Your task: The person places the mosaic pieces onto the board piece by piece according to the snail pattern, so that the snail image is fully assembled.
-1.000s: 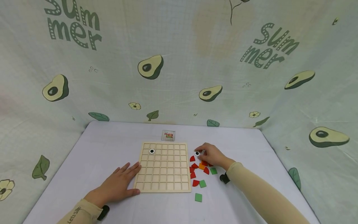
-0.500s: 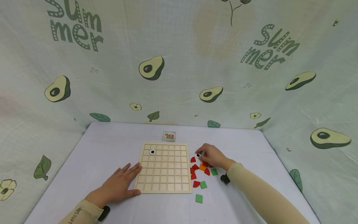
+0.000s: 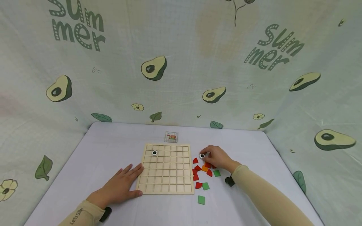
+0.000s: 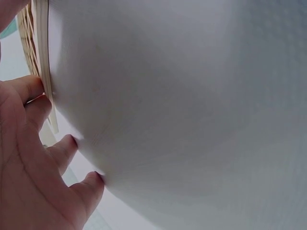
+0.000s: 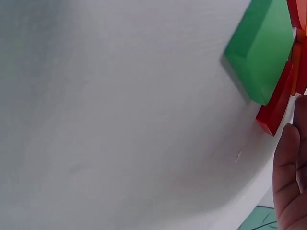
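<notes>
A wooden grid board [image 3: 166,169] lies on the white table, with one round black-and-white eye piece [image 3: 154,153] in its upper left part. My left hand [image 3: 118,185] lies flat with spread fingers, thumb and fingertips touching the board's left edge; in the left wrist view the fingers [image 4: 36,112] meet that edge. To the right of the board my right hand [image 3: 217,157] pinches a second eye piece [image 3: 202,156] between thumb and finger. Beneath and beside it are red quarter pieces [image 3: 199,185], an orange square [image 3: 205,168] and green squares [image 3: 201,200]. The right wrist view shows a green piece [image 5: 261,52] near the fingers.
Behind the board lies a small picture card [image 3: 171,137] with a red and green figure on a grid. A printed cloth [image 3: 181,94] with avocados, leaves and lettering hangs behind the table and along both sides.
The right hand has shifted slightly to the right, still pinching the eye piece. My left hand stays at the board's edge. The head view has moved a little.
</notes>
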### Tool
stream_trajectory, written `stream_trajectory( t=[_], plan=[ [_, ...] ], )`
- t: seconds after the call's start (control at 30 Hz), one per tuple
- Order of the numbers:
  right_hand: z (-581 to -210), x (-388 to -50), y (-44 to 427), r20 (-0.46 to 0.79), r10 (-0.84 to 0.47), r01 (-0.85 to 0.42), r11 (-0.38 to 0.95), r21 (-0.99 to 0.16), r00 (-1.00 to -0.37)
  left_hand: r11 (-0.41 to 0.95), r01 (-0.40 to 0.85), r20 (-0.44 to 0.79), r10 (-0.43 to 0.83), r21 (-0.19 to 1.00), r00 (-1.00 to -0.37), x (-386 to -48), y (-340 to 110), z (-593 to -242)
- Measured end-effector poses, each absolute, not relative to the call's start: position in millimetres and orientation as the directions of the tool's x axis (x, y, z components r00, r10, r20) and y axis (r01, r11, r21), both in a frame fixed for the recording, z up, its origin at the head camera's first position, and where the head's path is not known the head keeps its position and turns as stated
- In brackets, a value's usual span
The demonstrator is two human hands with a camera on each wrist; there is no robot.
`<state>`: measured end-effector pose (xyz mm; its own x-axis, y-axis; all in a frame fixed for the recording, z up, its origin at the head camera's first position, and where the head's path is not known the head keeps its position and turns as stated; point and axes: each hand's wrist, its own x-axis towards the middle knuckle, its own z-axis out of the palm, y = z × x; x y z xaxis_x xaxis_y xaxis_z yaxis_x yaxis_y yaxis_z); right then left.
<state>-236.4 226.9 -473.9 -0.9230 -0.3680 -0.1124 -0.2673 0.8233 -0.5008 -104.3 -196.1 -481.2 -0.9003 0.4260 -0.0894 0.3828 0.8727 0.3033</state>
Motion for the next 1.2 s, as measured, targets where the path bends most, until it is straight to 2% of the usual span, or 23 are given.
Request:
stream_trajectory(
  t=[0.7, 0.83, 1.0, 1.2],
  plan=[
    [-467, -236, 230, -0.112, -0.345, -0.254, 0.842, -0.476, -0.932, 0.859, 0.401, -0.069, 0.443, 0.319, -0.894, -104, -198, -479],
    [-462, -238, 226, -0.092, -0.371, -0.286, 0.83, -0.478, -0.924, 0.858, 0.399, -0.073, 0.443, 0.324, -0.894, -103, -198, -479],
    [-452, -243, 207, -0.055, -0.406, -0.337, 0.821, -0.461, -0.912, 0.856, 0.397, -0.083, 0.445, 0.331, -0.892, -103, -197, -478],
    [-443, -252, 163, -0.028, -0.473, -0.41, 0.79, -0.455, -0.881, 0.857, 0.395, -0.086, 0.444, 0.332, -0.892, -103, -196, -476]
  ],
)
